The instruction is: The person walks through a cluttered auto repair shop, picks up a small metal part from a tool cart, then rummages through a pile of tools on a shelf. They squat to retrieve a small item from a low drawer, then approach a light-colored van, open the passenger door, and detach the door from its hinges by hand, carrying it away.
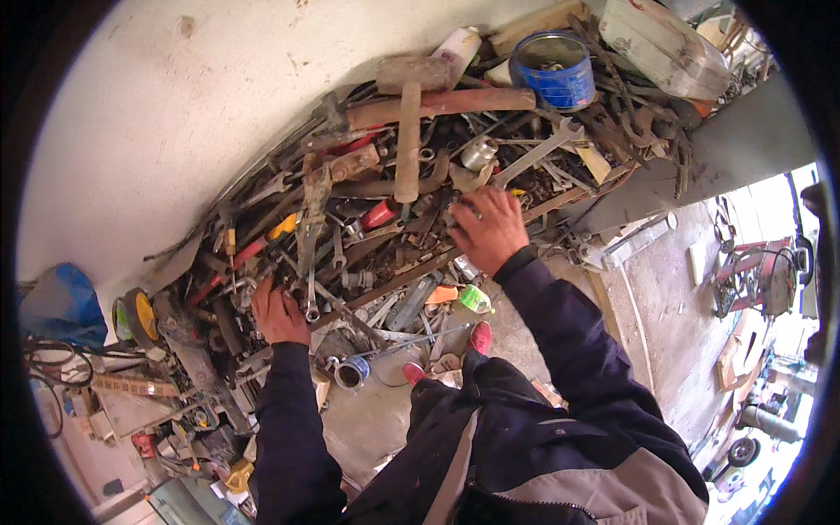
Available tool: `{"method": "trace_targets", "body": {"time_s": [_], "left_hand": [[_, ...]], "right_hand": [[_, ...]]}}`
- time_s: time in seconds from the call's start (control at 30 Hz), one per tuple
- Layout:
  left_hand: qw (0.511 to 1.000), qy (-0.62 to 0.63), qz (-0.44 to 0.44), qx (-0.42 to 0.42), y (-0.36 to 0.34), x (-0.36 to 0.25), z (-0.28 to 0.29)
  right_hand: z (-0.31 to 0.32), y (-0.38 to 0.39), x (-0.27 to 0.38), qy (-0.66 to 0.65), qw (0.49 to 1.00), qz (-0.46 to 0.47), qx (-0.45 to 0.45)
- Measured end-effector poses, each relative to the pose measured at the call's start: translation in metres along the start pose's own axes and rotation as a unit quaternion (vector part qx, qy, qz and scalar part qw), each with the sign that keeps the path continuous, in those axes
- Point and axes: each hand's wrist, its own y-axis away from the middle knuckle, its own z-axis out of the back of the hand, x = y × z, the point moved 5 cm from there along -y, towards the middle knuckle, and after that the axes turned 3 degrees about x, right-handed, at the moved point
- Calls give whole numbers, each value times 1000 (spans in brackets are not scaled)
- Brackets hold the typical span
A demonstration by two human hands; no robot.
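A bench heaped with rusty tools and scrap lies before me. My left hand [278,315] rests at its front left edge, fingers stretched toward a small silvery metal part and holding nothing I can see. Beside it lies a combination wrench [311,296]. Over the middle of the heap my right hand [492,229] is closed, fingers curled down around something small and metallic that they mostly hide. Just beyond it a large open-end wrench [535,157] slants away, with a silver socket [479,154] nearby. A wooden mallet [409,144] lies to the left of that hand.
A blue tin [560,83] and a dirty white plastic jug [665,48] stand at the far right of the heap. An angle grinder with a yellow disc [142,315] sits at the left end. Below, a green-labelled bottle [475,299] lies amid floor scrap near my feet.
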Motion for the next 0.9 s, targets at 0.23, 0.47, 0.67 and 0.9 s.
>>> {"method": "trace_targets", "body": {"time_s": [0.23,0.47,0.67,0.9], "left_hand": [[1000,4,-1,-6,3,3,-1],[1000,0,0,-6,3,3,0],[1000,10,6,2,1,1,2],[1000,-3,-10,-17,0,-1,3]], "right_hand": [[30,-8,-59,50,999,-21,7],[48,-16,-81,49,995,-29,-79],[32,5,-29,-17,998,23,-63],[-2,2,15,-31,997,76,18]]}}
